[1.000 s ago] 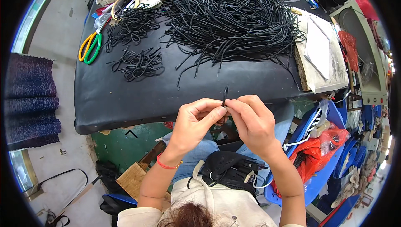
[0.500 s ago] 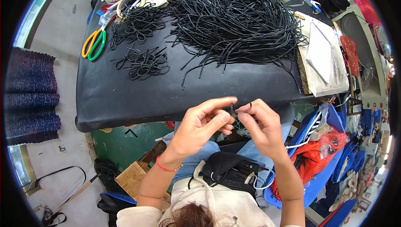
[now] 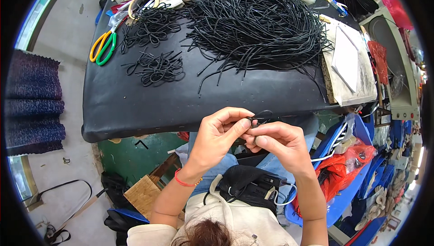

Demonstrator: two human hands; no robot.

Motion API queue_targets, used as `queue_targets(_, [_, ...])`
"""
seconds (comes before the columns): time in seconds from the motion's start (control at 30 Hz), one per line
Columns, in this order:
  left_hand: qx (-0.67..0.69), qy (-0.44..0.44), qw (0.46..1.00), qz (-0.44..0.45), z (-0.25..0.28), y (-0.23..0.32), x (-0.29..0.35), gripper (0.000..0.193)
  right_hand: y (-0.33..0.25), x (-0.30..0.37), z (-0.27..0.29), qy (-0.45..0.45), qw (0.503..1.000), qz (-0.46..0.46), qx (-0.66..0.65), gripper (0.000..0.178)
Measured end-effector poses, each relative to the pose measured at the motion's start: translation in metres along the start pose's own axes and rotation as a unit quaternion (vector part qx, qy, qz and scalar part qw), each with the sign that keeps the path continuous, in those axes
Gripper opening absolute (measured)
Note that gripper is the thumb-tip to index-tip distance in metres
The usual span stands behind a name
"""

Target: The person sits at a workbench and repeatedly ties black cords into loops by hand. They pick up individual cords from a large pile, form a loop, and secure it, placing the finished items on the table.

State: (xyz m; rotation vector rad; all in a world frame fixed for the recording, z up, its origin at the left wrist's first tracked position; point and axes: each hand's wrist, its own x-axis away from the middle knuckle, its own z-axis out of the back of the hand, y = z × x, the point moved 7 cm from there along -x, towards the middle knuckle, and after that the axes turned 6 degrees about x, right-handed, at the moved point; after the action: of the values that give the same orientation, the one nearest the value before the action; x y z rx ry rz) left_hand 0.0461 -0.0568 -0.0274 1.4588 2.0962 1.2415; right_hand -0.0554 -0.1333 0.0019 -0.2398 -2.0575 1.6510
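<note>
Both hands meet just off the table's near edge, over my lap. Between thumb and fingers, my left hand (image 3: 224,130) pinches a thin black cord (image 3: 264,113), part of which arcs up in a small loop beyond the fingertips. My right hand (image 3: 278,139) is closed on the same cord, its fingertips touching those of the left. Where the cord crosses between the fingers is mostly hidden. A large heap of loose black cords (image 3: 257,24) covers the table's far middle. Left of it lie two smaller piles of looped cords, the nearer pile (image 3: 156,67) and the farther pile (image 3: 151,26).
Scissors (image 3: 103,47) with yellow and green handles lie at the black table's (image 3: 149,110) left, beside a tape roll (image 3: 143,4). A pale board (image 3: 350,60) is at the right. Below it, a blue bin (image 3: 334,212) holds red plastic bags (image 3: 332,173).
My right hand has moved left and slightly down against the left fingertips. A loop of the black cord now shows above the fingers.
</note>
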Motion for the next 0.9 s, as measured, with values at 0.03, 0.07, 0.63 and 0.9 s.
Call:
queue_targets(0.03, [0.017, 0.007, 1.0, 0.004, 0.0, 0.0, 0.001, 0.018, 0.001, -0.001, 0.001, 0.012, 1.0, -0.001, 0.017, 0.015])
queue_targets(0.07, [0.006, 0.016, 1.0, -0.009, 0.001, 0.001, 0.001, 0.017, 0.001, -0.002, 0.001, 0.024, 0.999, -0.003, 0.034, 0.014])
queue_targets(0.63, [-0.126, 0.029, 0.99, -0.056, -0.003, 0.009, 0.009, 0.029, 0.0, -0.016, 0.013, 0.143, 0.976, 0.051, 0.159, 0.021])
queue_targets(0.9, [-0.293, -0.073, 0.953, -0.011, -0.023, 0.014, 0.012, 0.037, 0.004, -0.018, 0.015, 0.13, 0.989, -0.016, 0.076, 0.014])
